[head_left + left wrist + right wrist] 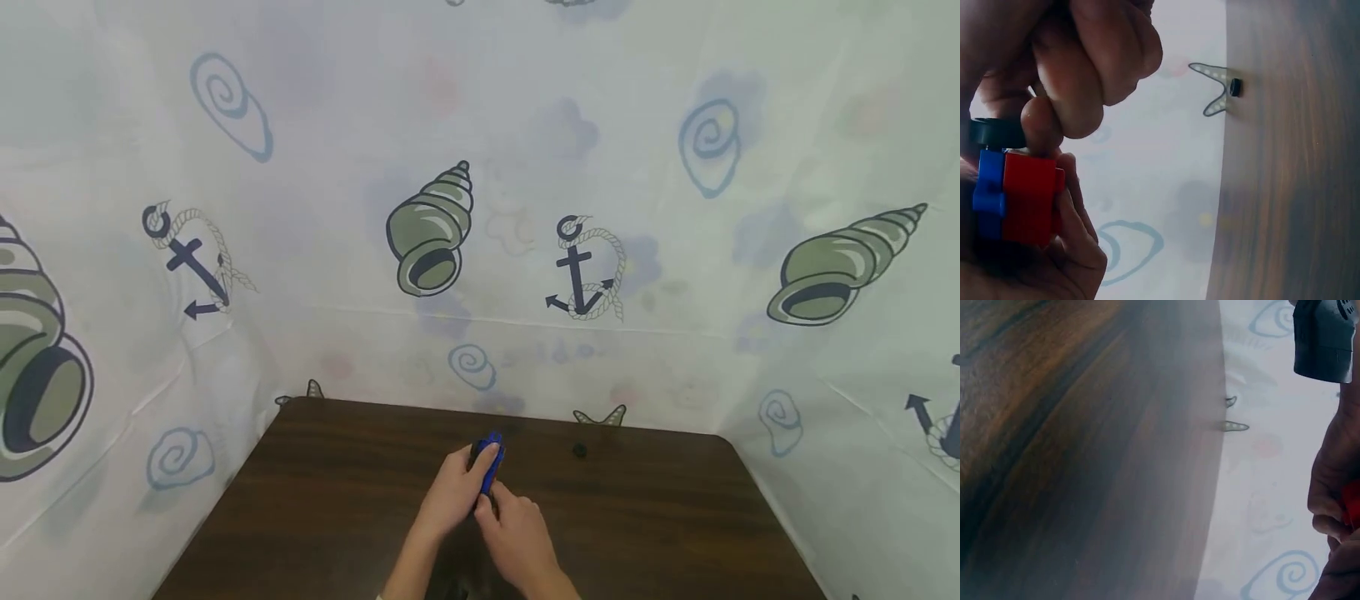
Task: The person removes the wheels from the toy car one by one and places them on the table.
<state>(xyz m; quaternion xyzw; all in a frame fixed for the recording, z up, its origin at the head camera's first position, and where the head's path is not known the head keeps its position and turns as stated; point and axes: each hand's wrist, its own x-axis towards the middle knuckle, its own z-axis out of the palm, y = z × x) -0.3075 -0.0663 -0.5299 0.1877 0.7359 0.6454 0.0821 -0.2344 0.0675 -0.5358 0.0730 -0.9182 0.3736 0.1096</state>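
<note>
A small building-brick toy has a blue piece [991,194] joined to a red brick [1029,197], with a black wheel [997,132] at one end. My left hand [450,492] grips the toy, its thumb along the blue top in the head view. From the near side my right hand [520,532] meets it, thumb and curled fingers pinching at the black wheel. The fingers cover part of the wheel and the toy's underside. At the right wrist view's edge, only a bit of the red brick [1352,503] shows between the hands.
On the dark wooden table [330,500], another small black wheel [580,450] lies near the back edge, right of the hands. A white cloth [525,358] printed with shells and anchors hangs behind and beside the table. A dark device [1324,347] sits on the left wrist.
</note>
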